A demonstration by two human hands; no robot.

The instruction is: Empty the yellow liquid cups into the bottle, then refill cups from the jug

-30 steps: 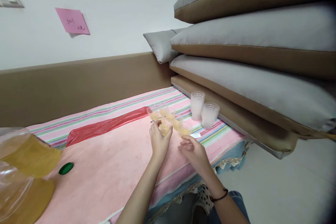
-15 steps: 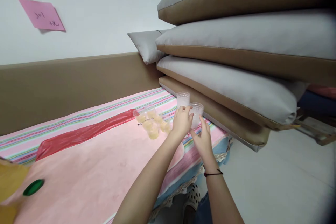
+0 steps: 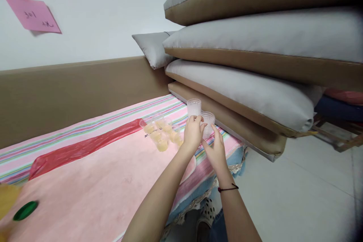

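Observation:
Two clear plastic cups, possibly stacks, stand at the far right corner of the cloth: a far cup (image 3: 194, 106) and a near cup (image 3: 209, 119). My left hand (image 3: 193, 133) is bent over the left side of the near cup, its fingers and thumb closed at the wall and partly covering the far cup. My right hand (image 3: 216, 150) curves round the near cup from the right, index finger and thumb against its side. Left of my hands, several clear cups of pale yellow liquid (image 3: 162, 145) sit grouped together on the pink mat (image 3: 107, 181).
A red plastic bag (image 3: 85, 143) lies along the mat's far edge on the striped cloth (image 3: 124, 111). A green lid (image 3: 25, 210) and a blurred yellow object (image 3: 8, 200) are at lower left. Stacked grey-brown cushions (image 3: 241, 72) rise on the right beside the cups.
The whole view has shifted slightly, with things sitting further left. Both hands stay at the near cup with little visible change in their grip.

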